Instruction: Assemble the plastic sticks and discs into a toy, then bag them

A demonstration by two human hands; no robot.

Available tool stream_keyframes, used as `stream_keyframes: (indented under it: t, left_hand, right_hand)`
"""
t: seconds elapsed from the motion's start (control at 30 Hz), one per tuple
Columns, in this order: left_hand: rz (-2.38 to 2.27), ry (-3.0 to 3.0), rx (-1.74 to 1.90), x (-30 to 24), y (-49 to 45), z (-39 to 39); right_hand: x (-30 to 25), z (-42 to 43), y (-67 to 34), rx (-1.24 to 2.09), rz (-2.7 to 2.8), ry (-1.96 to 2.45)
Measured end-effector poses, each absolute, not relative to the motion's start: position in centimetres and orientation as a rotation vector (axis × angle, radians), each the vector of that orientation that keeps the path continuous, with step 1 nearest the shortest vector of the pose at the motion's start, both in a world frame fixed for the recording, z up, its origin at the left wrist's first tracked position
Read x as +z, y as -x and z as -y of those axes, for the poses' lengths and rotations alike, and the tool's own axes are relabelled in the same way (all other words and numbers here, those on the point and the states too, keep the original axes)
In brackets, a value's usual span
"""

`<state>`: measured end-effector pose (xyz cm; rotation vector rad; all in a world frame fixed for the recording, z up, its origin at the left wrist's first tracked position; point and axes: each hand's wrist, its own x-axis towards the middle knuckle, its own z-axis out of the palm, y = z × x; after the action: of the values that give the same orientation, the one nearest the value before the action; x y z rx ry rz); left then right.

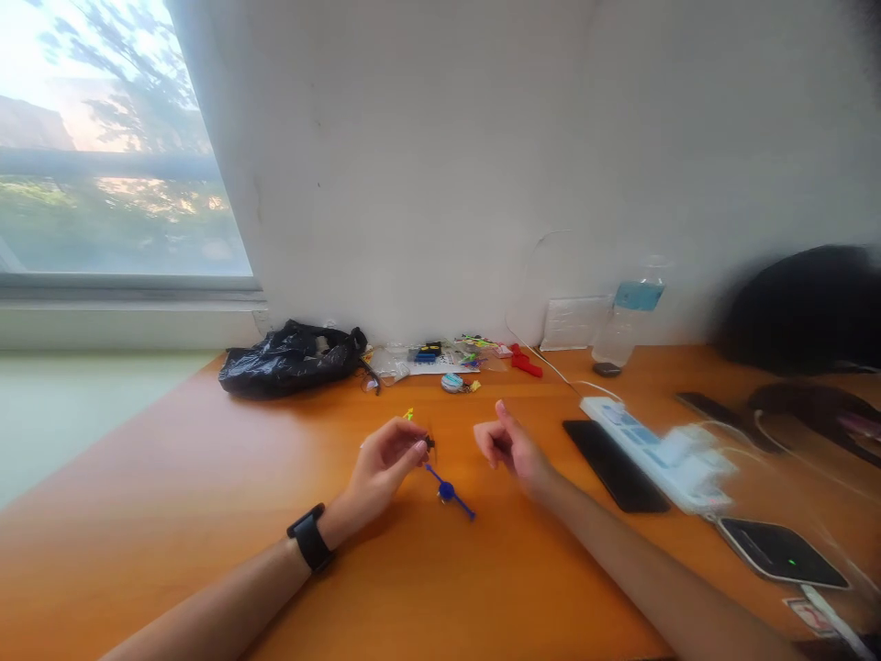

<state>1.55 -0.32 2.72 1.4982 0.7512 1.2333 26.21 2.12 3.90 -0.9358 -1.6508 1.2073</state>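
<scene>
My left hand [386,462], with a dark watch on its wrist, pinches a small black plastic piece [430,442] between thumb and fingertips. A thin, faint rod or blade seems to stand out from that piece. Just behind the fingers shows a yellow-green plastic piece [408,414]; whether it is joined to the black one I cannot tell. Below the fingertips is a blue plastic part [447,491] with a round middle and two slim arms. To the right, my right hand [516,448] hovers with its thumb raised apart from loosely curled fingers, nothing visible in it.
Along the wall lie a black plastic bag [293,358], clear bags with small parts [430,356], a round tape measure [452,383] and a red tool [527,361]. On the right are a bottle [619,326], a black phone [615,465], a power strip [647,450] with cables, and another dark device [785,551].
</scene>
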Motion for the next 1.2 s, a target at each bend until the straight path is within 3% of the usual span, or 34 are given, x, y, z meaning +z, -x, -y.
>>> stream_keyframes:
  t: [1.2]
  left_hand:
    - [-0.8, -1.484, 1.238, 2.3, -1.7, 0.1]
  right_hand:
    - [2.7, -2.5, -26.2, 1.256, 1.652, 0.862]
